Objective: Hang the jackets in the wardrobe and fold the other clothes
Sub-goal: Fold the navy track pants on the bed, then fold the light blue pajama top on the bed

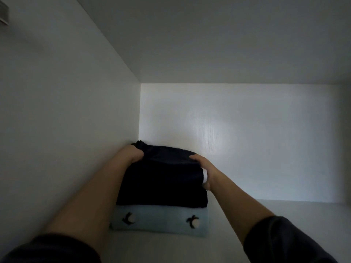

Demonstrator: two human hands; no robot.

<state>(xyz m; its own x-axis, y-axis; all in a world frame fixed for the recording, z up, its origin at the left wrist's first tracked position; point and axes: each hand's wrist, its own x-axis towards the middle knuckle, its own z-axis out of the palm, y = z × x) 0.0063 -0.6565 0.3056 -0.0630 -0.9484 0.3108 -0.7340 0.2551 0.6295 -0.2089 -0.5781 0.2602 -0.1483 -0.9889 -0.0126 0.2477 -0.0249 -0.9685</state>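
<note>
A dark folded garment is lying on top of a light blue folded garment. The pair is sitting as a small stack on the white shelf of the wardrobe, pushed close to the left side wall and reaching back toward the rear panel. The blue piece is sticking out from beneath the dark one along the near edge, showing two small black-and-white motifs. Both bare forearms are reaching in from dark sleeves at the bottom of the view. The left hand is gripping the far left corner of the dark garment. Its fingers are disappearing under bunched fabric, so how far they are curling is hidden. The right hand is holding the garment's right edge. Its thumb is lying across the top of the cloth, and the other fingers are wrapping down around the side. A short white band on the fabric is showing just against that palm. The dark garment is thus sitting between the two hands, clasped at both sides.
</note>
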